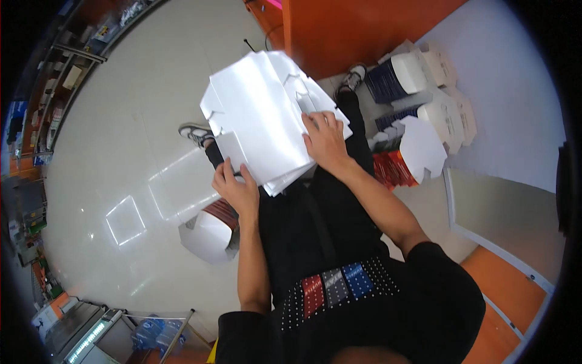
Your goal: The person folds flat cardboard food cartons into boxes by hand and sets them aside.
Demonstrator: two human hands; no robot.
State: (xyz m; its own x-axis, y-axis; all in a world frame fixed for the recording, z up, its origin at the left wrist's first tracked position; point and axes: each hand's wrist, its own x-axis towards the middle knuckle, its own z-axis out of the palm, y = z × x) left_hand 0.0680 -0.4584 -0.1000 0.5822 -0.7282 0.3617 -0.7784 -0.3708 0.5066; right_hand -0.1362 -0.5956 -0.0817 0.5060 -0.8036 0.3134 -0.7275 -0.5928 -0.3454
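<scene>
A stack of flat white cardboard box blanks (pixel 254 115) rests across the person's lap, with cut flaps and slots along its sides. At its near left edge, my left hand (pixel 237 189) grips a corner flap, fingers on top and a little apart. My right hand (pixel 327 142) has its fingers bent over the flaps on the right side of the top blank, and its thumb presses the white surface. The lower sheets show slightly out of line under the near edge. What lies beneath the stack is hidden.
Folded dark blue cartons (pixel 388 82) and a red carton (pixel 397 168) stand on the floor to the right. Another red-and-white carton (pixel 209 233) is at lower left. An orange panel (pixel 364 30) stands ahead; shelves (pixel 63 79) line the far left.
</scene>
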